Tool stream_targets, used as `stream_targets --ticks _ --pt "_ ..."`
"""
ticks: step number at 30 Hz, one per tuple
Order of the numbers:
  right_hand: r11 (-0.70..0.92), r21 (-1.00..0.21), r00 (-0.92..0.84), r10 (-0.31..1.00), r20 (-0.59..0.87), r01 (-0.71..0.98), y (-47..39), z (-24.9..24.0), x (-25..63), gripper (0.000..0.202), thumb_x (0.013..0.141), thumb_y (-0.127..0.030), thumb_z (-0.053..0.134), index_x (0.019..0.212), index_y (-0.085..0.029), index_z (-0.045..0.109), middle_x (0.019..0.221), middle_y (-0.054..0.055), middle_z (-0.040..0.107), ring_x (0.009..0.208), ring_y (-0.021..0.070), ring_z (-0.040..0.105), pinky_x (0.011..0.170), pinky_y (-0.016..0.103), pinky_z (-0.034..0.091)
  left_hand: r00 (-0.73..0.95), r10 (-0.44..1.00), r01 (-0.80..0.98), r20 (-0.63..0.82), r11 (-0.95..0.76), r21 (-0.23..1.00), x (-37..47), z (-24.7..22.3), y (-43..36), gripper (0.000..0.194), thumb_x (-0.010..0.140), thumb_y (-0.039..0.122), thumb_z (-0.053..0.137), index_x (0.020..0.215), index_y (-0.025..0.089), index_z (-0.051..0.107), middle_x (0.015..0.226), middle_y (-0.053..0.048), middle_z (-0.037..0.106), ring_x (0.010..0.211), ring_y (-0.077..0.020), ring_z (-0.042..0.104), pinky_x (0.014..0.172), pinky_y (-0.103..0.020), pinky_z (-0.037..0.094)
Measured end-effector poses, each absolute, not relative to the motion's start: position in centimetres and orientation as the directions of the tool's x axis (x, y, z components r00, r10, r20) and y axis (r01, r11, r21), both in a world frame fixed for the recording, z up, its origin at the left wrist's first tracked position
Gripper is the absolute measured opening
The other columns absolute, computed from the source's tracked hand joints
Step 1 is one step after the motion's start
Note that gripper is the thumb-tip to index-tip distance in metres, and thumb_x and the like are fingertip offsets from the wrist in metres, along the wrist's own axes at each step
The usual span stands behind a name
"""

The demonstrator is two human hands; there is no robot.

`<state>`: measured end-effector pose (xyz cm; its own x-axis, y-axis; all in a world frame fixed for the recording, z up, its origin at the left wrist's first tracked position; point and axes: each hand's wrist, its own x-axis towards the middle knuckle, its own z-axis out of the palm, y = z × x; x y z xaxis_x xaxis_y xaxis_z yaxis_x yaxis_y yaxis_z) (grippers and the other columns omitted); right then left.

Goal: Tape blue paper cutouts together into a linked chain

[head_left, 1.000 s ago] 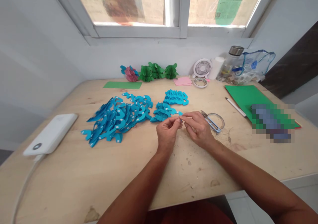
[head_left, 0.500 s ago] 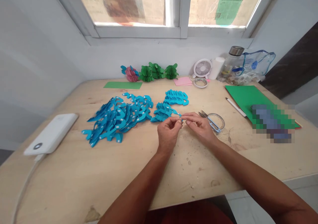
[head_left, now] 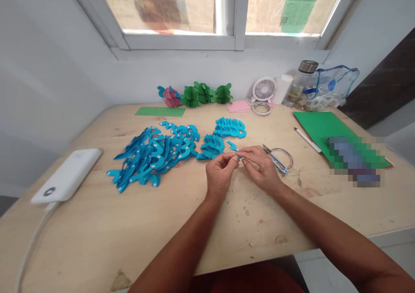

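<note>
My left hand (head_left: 221,172) is closed in a pinch on a small curved blue paper cutout (head_left: 231,145) with white squares on it. Its far end pokes out beyond the fingertips, while the rest is hidden by my fingers. Fingertip to fingertip with the left, my right hand (head_left: 262,168) pinches the near edge of the same cutout. Just beyond them lie a fanned stack of blue cutouts (head_left: 211,146) and another blue stack (head_left: 230,127). A big heap of blue paper cutouts (head_left: 158,152) with white squares spreads to the left.
Blue-handled scissors (head_left: 275,159) rest across a tape roll (head_left: 288,152) right of my hands. A white power bank (head_left: 68,175) with a cable sits left. Folded green paper figures (head_left: 205,93), a small fan (head_left: 264,89) and a bottle (head_left: 300,83) line the back; green sheets (head_left: 316,124) lie right.
The curved blue cutout has turned a little and more of its far end shows above my fingers. My right hand has shifted slightly; the left has hardly moved.
</note>
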<state>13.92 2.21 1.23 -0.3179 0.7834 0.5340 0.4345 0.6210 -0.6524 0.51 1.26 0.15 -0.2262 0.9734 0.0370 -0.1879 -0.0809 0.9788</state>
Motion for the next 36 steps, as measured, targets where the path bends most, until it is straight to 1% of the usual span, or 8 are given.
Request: stream_targets --ticks 6,11,14,17,23,29,32,36 --pt "0.656 -0.596 -0.331 0.751 0.571 0.462 2.3 1.1 13.9 0.033 0.083 -0.015 0.047 0.109 -0.027 0.064 0.101 0.006 0.063 0.097 0.0213 0.054 0.084 0.041 0.046 -0.22 0.974 -0.168 0.047 -0.086 0.982 0.4 0.0 1.3 0.013 0.066 0.025 0.067 0.074 0.015 0.07 0.062 -0.001 0.066 0.054 -0.0111 0.059 0.058 -0.023 0.049" --pt "0.657 -0.603 -0.322 0.751 0.577 0.452 2.2 1.1 13.9 0.033 0.082 -0.015 0.049 0.108 -0.027 0.064 0.1 0.006 0.064 0.098 0.021 0.055 0.085 0.041 0.046 -0.23 0.971 -0.151 0.06 -0.097 0.984 0.4 0.0 1.3 0.011 0.066 0.025 0.066 0.069 0.015 0.068 0.059 0.0 0.064 0.053 -0.0102 0.057 0.058 -0.022 0.048" --pt "0.634 -0.649 -0.304 0.773 0.557 0.422 2.2 1.2 13.9 0.03 0.083 -0.016 0.05 0.105 -0.027 0.066 0.101 0.006 0.064 0.098 0.0209 0.055 0.086 0.041 0.046 -0.233 0.97 -0.14 0.075 -0.109 0.984 0.4 0.1 1.3 0.01 0.066 0.024 0.065 0.067 0.015 0.067 0.059 0.0 0.064 0.054 -0.0101 0.056 0.057 -0.022 0.047" --pt "0.576 -0.725 -0.281 0.817 0.503 0.378 2.2 1.3 14.0 0.026 0.083 -0.019 0.05 0.101 -0.027 0.068 0.102 0.006 0.064 0.098 0.0206 0.057 0.088 0.041 0.045 -0.231 0.97 -0.131 0.081 -0.113 0.985 0.5 0.2 1.2 0.009 0.065 0.024 0.065 0.066 0.015 0.066 0.06 0.0 0.063 0.055 -0.0106 0.056 0.056 -0.022 0.046" --pt "0.422 -0.882 -0.24 0.897 0.372 0.209 2.6 1.3 14.2 0.02 0.083 -0.025 0.053 0.09 -0.026 0.071 0.101 0.006 0.065 0.097 0.0195 0.059 0.089 0.038 0.044 -0.183 0.979 -0.094 0.092 -0.111 0.989 0.5 0.8 1.0 0.007 0.065 0.021 0.064 0.061 0.015 0.064 0.057 0.0 0.061 0.055 -0.0104 0.054 0.056 -0.022 0.044" --pt "0.334 -0.938 -0.215 0.927 0.309 0.094 2.8 1.3 14.5 0.017 0.08 -0.023 0.055 0.08 -0.025 0.072 0.097 0.005 0.065 0.097 0.0195 0.058 0.09 0.038 0.042 -0.115 0.985 -0.067 0.126 -0.134 0.989 0.4 1.0 0.8 0.009 0.066 0.021 0.063 0.06 0.016 0.063 0.055 0.001 0.059 0.053 -0.01 0.053 0.056 -0.022 0.044" --pt "0.286 -0.957 -0.203 0.941 0.269 0.056 2.9 1.1 14.7 0.016 0.078 -0.023 0.056 0.077 -0.024 0.072 0.1 0.005 0.065 0.098 0.0201 0.058 0.087 0.037 0.044 -0.082 0.985 -0.051 0.151 -0.155 0.987 0.4 1.0 0.8 0.008 0.067 0.02 0.063 0.06 0.016 0.063 0.056 0.001 0.059 0.055 -0.0103 0.053 0.057 -0.022 0.044" --pt "0.259 -0.966 -0.194 0.948 0.251 0.015 3.0 0.8 14.7 0.016 0.077 -0.023 0.055 0.074 -0.023 0.071 0.1 0.004 0.065 0.099 0.0205 0.058 0.087 0.037 0.043 -0.071 0.985 -0.043 0.157 -0.16 0.986 0.4 0.9 0.9 0.008 0.066 0.02 0.063 0.059 0.017 0.062 0.056 0.001 0.06 0.055 -0.0107 0.053 0.057 -0.023 0.044"
